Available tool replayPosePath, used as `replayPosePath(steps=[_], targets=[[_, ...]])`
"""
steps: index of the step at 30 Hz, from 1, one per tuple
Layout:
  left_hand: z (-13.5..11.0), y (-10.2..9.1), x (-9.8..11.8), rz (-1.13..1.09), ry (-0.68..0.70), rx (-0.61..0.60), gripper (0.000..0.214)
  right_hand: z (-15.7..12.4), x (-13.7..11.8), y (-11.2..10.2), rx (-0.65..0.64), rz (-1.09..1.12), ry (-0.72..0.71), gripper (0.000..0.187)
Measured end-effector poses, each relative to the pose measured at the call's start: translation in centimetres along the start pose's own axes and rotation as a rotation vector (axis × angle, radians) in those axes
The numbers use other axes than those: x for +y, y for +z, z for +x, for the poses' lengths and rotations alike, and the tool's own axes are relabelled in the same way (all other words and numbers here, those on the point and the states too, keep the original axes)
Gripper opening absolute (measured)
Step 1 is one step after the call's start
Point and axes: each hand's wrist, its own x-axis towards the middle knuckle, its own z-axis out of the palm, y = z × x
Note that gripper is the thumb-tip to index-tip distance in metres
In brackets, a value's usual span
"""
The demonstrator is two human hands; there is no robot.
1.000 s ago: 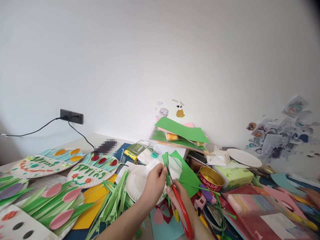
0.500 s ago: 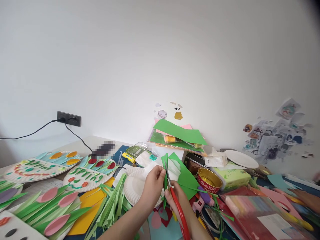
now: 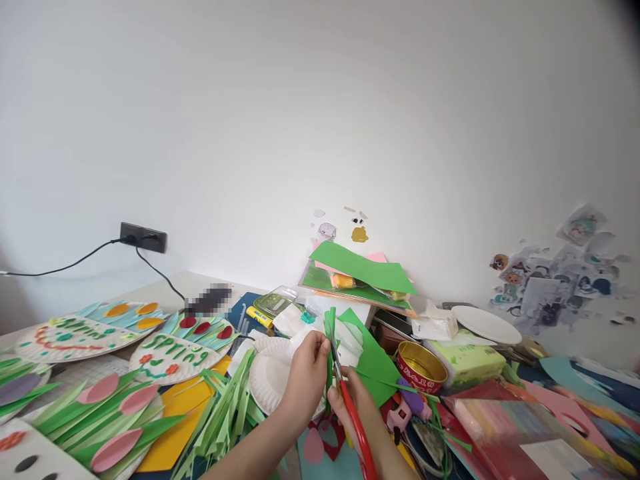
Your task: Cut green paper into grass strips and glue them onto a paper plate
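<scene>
Head view: both forearms come in from 6 o'clock and meet low centre over the table.

- left hand: wrist angled up toward 1 o'clock, back of hand to the camera. Fingers are pinched narrow on the green strip, which is held upright.
- right hand: sits at 3 o'clock of the left hand, nearly touching it. Fingers are closed on the red handles of the scissors, blades pointing to 11 o'clock and lying against the strip. Can't tell if the blades are apart.
- the strip is in the air between the two hands, above a blank paper plate and just in front of a green sheet.

Counts:
- 2 hands, 1 pair of scissors, 1 strip in hand
- 1 loose pile of cut green strips at 8 o'clock of the hands
- 2 plates lettered "SPRING" at 9 o'clock
- 3 pink petals on green leaves at 8 o'clock, far left
- 1 gold tin at 3 o'clock, near the right hand
- 1 more blank plate at 2 o'clock, well apart
- 1 paper stack at 12 o'clock, against the wall
</scene>
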Motion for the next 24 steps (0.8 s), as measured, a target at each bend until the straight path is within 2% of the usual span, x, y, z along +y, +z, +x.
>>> replayPosePath(steps=[3, 6, 8, 11, 14, 17, 19, 22, 24], targets=[[0.5, -0.9, 0.5, -0.035, 0.020, 0.038, 0.023, -0.1, 0.5, 0.3, 0.044, -0.013, -0.027, 0.044], [1.3, -2.1, 1.5, -0.143, 0.005, -0.006, 0.027, 0.0, 0.7, 0.2, 0.049, -0.025, -0.050, 0.038], [1.9, -3.0, 2.1, -0.254, 0.001, -0.063, 0.029, 0.1, 0.6, -0.3, 0.064, -0.009, -0.053, 0.037], [2.7, -4.2, 2.5, -0.476, -0.018, -0.187, 0.029, 0.3, -0.2, -1.2, 0.115, 0.126, -0.029, 0.039], [2.6, -4.4, 2.7, -0.583, -0.086, -0.333, 0.027, 0.4, -1.5, -2.3, 0.236, 0.298, -0.055, 0.041], [1.6, -3.4, 2.9, -0.496, -0.147, -0.487, 0.030, 0.5, -2.6, -3.5, 0.382, 0.359, -0.162, 0.041], [0.8, -2.4, 2.9, -0.389, -0.177, -0.600, 0.033, 0.5, -2.9, -4.2, 0.398, 0.350, -0.188, 0.048], [-0.4, -1.1, 2.8, -0.239, -0.178, -0.711, 0.035, 0.5, -3.0, -4.6, 0.270, 0.384, -0.169, 0.057], [-0.8, -0.6, 2.5, -0.169, -0.133, -0.730, 0.033, 0.5, -3.0, -4.6, 0.165, 0.413, -0.148, 0.055]])
